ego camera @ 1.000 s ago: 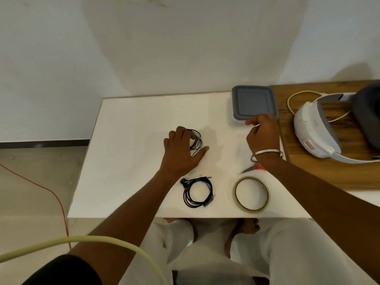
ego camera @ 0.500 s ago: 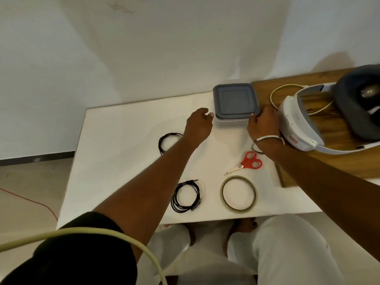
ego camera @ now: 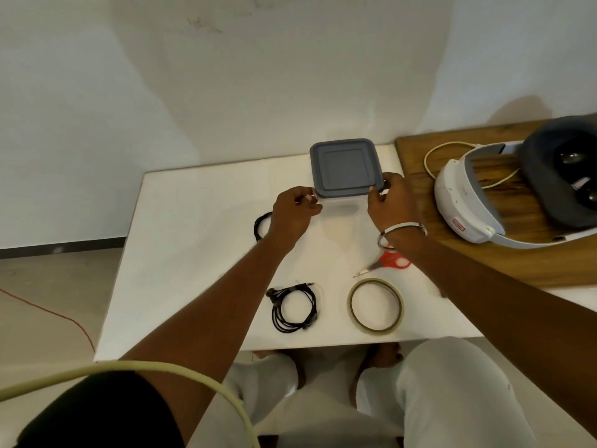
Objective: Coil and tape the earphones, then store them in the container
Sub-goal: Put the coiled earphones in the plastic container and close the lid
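The white table (ego camera: 200, 221) carried a grey-lidded container (ego camera: 345, 169) at its far edge. The left hand (ego camera: 292, 213) pinched the container's near-left corner, and the right hand (ego camera: 392, 205) gripped its near-right corner. One coiled earphone set (ego camera: 294, 307) lay near the front edge, another coil (ego camera: 261, 225) lay behind the left wrist.
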The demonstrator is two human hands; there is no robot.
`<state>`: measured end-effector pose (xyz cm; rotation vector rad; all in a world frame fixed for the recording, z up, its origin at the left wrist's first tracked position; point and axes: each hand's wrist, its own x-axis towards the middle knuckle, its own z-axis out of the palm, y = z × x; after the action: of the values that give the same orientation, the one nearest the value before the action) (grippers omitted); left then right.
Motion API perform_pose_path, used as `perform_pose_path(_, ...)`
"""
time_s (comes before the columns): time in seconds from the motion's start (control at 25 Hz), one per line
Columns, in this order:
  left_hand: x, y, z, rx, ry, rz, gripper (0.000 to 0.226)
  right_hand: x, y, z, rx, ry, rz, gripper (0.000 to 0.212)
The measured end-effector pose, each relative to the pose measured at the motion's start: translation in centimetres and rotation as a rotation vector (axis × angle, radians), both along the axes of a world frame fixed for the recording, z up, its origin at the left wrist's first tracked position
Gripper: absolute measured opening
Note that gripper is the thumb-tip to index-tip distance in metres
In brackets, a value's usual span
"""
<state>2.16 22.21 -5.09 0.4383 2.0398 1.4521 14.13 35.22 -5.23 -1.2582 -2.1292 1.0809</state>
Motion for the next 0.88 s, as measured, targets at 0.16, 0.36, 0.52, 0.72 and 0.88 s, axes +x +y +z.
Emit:
perform_pose_path(0.16, -1.2, -4.3, 1.2, -0.022, 0.020, 0.136, 0.018, -1.5, -4.0, 0.9, -0.010, 0.058, 0.074, 0.032)
perform_pose_path(0.36, -2.0, -11.4, 1.8, -0.001, -0.062, 0.284, 0.017, -3.3, -10.2, 1.5, -0.018, 0.073, 0.185, 0.029)
perform_pose_path(0.52, -1.4, -16.9, 1.2, 0.012, -0.112, 0.393, 0.017, -4.1, -15.1, 1.1, -0.027, 0.063, 0.274, 0.030)
perform_pose_path(0.72, -1.4, -22.7, 0.3, -0.025, -0.109, 0.442, 0.017, -4.8, -20.1, 0.0, -0.060, 0.050, 0.388, 0.031)
perform_pose_path(0.88, -1.7, -25.1, -0.6, -0.053, -0.082, 0.446, 0.016, -5.0, -22.1, -1.0, -0.100, 0.007, 0.423, 0.033)
